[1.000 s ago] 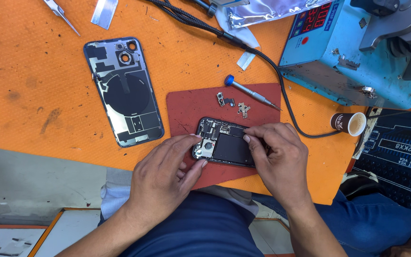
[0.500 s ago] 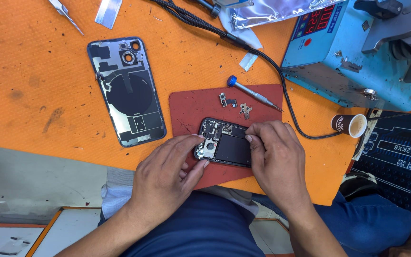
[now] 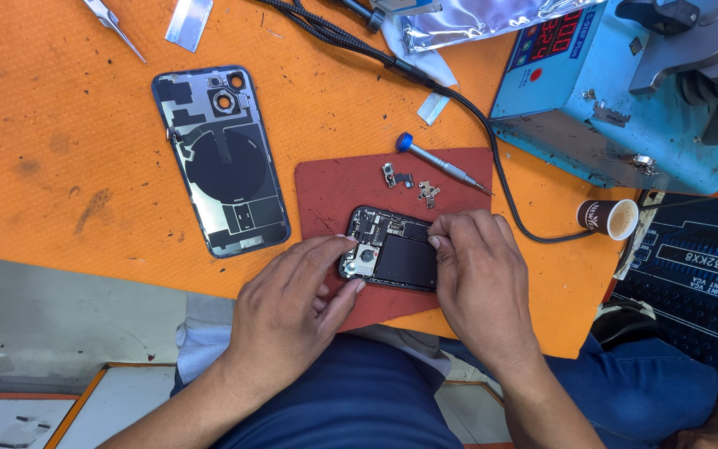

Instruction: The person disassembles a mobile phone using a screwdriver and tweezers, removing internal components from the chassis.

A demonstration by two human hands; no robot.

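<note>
Just two hands, one opened phone (image 3: 396,249)

A crinkled silver foil pouch (image 3: 492,21) lies at the top edge of the orange mat, just left of a blue bench machine (image 3: 617,108). On the machine's slanted face sits a small dark rectangular display (image 3: 554,37) with glowing red digits. A small brown paper cup (image 3: 608,219) with a printed band stands below the machine.
</note>
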